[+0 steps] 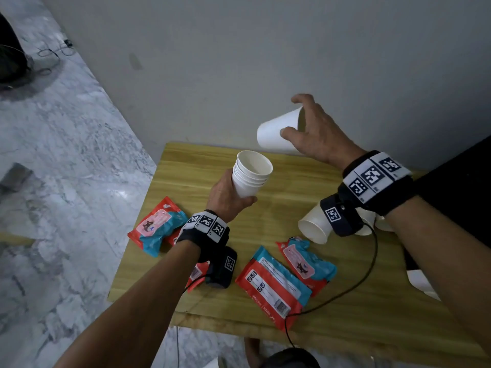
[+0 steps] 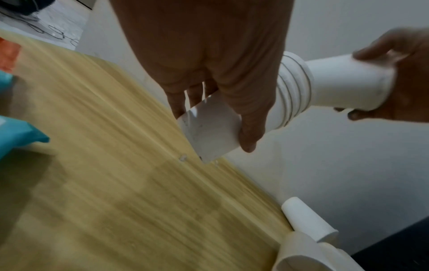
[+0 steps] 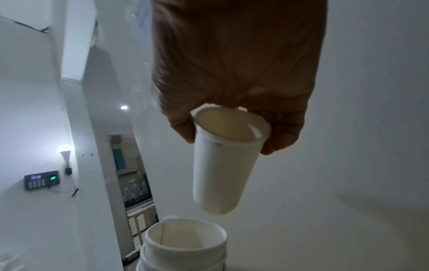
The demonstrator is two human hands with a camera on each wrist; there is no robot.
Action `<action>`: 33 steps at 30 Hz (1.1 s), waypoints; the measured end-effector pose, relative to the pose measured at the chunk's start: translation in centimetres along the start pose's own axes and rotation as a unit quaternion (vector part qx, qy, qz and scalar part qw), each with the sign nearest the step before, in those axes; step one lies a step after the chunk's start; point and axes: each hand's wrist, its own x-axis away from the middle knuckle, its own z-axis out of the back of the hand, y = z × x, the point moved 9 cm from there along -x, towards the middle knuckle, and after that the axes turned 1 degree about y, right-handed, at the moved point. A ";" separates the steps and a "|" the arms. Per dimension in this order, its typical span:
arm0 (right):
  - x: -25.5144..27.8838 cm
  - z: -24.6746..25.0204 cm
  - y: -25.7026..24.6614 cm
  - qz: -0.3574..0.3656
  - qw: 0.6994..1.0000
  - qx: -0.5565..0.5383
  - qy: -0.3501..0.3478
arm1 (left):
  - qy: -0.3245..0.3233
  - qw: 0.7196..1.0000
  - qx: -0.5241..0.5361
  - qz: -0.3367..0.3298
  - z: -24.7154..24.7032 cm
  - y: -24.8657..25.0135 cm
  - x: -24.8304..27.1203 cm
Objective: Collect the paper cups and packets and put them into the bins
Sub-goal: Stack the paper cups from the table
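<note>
My left hand [image 1: 228, 195] grips a stack of several nested white paper cups [image 1: 251, 173] above the wooden table [image 1: 292, 197], mouth up and tilted right. The stack [image 2: 287, 91] also shows past my left fingers [image 2: 248, 128]. My right hand [image 1: 313, 128] holds a single white cup [image 1: 276, 134] by its rim, lying sideways with its base toward the stack and a small gap between them. In the right wrist view this cup [image 3: 223, 165] hangs above the stack's open mouth [image 3: 185, 236]. Red and blue packets [image 1: 156, 227] [image 1: 273, 285] [image 1: 308, 261] lie on the table.
More white cups [image 1: 316, 224] lie on their sides under my right wrist, seen again in the left wrist view [image 2: 306, 223]. Another cup [image 1: 422, 282] lies at the table's right edge. A grey wall stands just behind the table. A cable [image 1: 358, 282] runs across the packets.
</note>
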 end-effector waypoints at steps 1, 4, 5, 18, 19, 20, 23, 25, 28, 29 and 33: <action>0.6 0.2 -0.5 0.010 1.000 0.021 -0.016 | -0.002 1.000 0.001 -0.006 -0.3 0.4 0.0; 2.1 -0.1 -0.9 0.033 0.994 0.095 -0.043 | -0.017 0.999 0.008 -0.031 -1.5 2.2 0.3; 2.6 -0.5 -0.7 0.037 0.992 0.113 -0.049 | -0.025 0.999 0.009 -0.039 -2.1 2.9 0.5; 7.5 -0.8 8.5 0.013 0.989 0.143 -0.024 | -0.043 0.997 -0.025 -0.062 -5.3 3.0 1.7; 8.3 -2.1 9.3 0.019 0.975 0.204 -0.082 | -0.043 0.997 -0.028 -0.059 -5.3 2.7 1.9; 9.2 -3.6 10.1 0.030 0.952 0.268 -0.143 | -0.043 0.997 -0.032 -0.056 -5.3 2.5 2.0; 11.6 -7.9 11.0 0.111 0.866 0.421 -0.245 | -0.044 0.997 -0.039 -0.058 -5.7 2.4 2.5; 12.3 -10.0 11.3 0.141 0.821 0.483 -0.268 | -0.048 0.996 -0.041 -0.063 -6.1 2.6 2.8; 12.8 -12.1 10.7 0.186 0.802 0.502 -0.264 | -0.052 0.996 -0.036 -0.066 -6.5 3.0 3.1; 13.0 -12.7 10.6 0.200 0.799 0.505 -0.258 | -0.052 0.996 -0.034 -0.066 -6.5 3.1 3.2; 12.1 -12.2 9.9 0.195 0.843 0.453 -0.214 | -0.049 0.997 -0.033 -0.059 -6.3 3.2 3.2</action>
